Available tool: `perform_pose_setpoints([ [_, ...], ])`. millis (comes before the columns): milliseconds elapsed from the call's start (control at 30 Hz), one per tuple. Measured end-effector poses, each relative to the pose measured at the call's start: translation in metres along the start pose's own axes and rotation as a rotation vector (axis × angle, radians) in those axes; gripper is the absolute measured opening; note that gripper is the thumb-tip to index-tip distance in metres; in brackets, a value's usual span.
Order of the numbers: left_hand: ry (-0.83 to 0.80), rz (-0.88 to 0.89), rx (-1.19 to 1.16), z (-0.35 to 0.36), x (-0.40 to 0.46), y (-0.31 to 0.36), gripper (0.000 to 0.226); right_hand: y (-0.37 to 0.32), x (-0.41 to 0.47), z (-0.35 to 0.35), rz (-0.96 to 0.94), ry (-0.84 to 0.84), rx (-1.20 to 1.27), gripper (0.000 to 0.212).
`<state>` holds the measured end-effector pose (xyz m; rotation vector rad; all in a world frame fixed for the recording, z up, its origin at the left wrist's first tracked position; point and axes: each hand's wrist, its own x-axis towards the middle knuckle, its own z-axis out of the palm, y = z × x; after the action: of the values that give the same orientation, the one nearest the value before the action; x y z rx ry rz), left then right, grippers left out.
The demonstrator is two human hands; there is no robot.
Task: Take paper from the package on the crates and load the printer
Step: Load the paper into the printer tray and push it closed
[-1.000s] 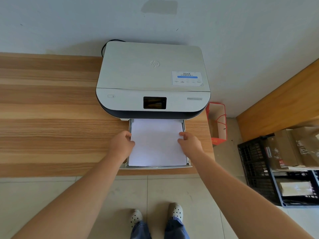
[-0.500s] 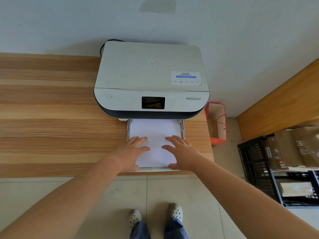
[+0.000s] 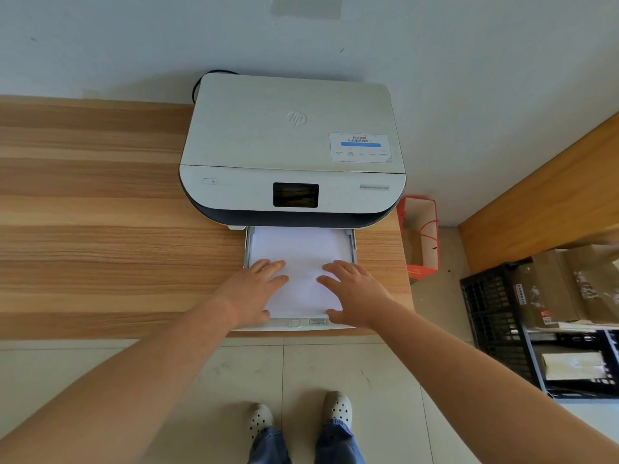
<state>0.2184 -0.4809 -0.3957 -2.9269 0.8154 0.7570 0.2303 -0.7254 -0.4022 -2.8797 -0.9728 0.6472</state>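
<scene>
A white printer (image 3: 291, 145) stands on the wooden table (image 3: 100, 229) against the wall. Its paper tray (image 3: 294, 323) is pulled out toward me, and a stack of white paper (image 3: 299, 249) lies inside it. My left hand (image 3: 258, 291) rests flat on the left part of the stack with fingers spread. My right hand (image 3: 353, 294) lies flat on the right part, fingers spread too. Neither hand grips anything. The brown paper package (image 3: 549, 289) sits on black crates (image 3: 492, 316) at the right.
A red paper bag (image 3: 420, 239) stands on the floor between the table's right end and a wooden panel (image 3: 542, 202). A black cable (image 3: 201, 82) runs behind the printer. My feet in white clogs (image 3: 301, 416) are on the tiled floor below the table edge.
My hands let go of the paper's side edges and now lie flat on top of it. The stack has slid further into the tray, toward the printer.
</scene>
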Motion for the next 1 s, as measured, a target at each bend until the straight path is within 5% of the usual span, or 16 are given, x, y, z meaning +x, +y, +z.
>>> perform_pose_setpoints([
  [1000, -0.026, -0.009, 0.035, 0.005, -0.013, -0.001, 0.076, -0.014, -0.006, 0.004, 0.081, -0.086, -0.030, 0.082],
])
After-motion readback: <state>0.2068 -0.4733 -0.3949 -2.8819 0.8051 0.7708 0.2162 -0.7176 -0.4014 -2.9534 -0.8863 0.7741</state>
